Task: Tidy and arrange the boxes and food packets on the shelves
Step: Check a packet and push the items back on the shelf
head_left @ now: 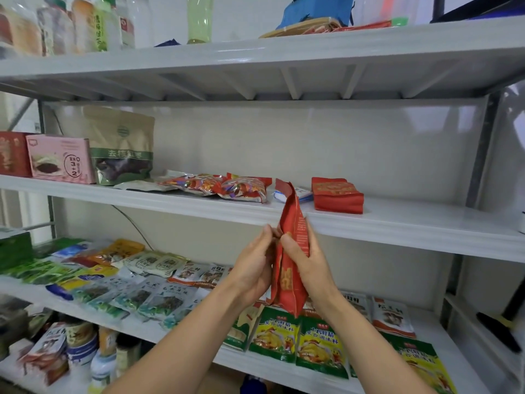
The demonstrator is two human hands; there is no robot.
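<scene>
1. Left hand (252, 265) holds the red packet (287, 280) from 9 o'clock, fingers curled at its edge.
2. Right hand (306, 260) grips it from 3 o'clock.
3. The packet stands upright before the middle shelf (383, 227), with the red stack (336, 194) at 1 o'clock.

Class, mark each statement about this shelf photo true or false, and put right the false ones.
1. The left hand and the right hand both hold a red packet upright. True.
2. The pink box stands right of the brown pouch. False: it stands left of the pouch.
3. A stack of red packets lies on the middle shelf. True.
4. The green-and-yellow packets lie on the middle shelf too. False: they lie on the lower shelf.
</scene>
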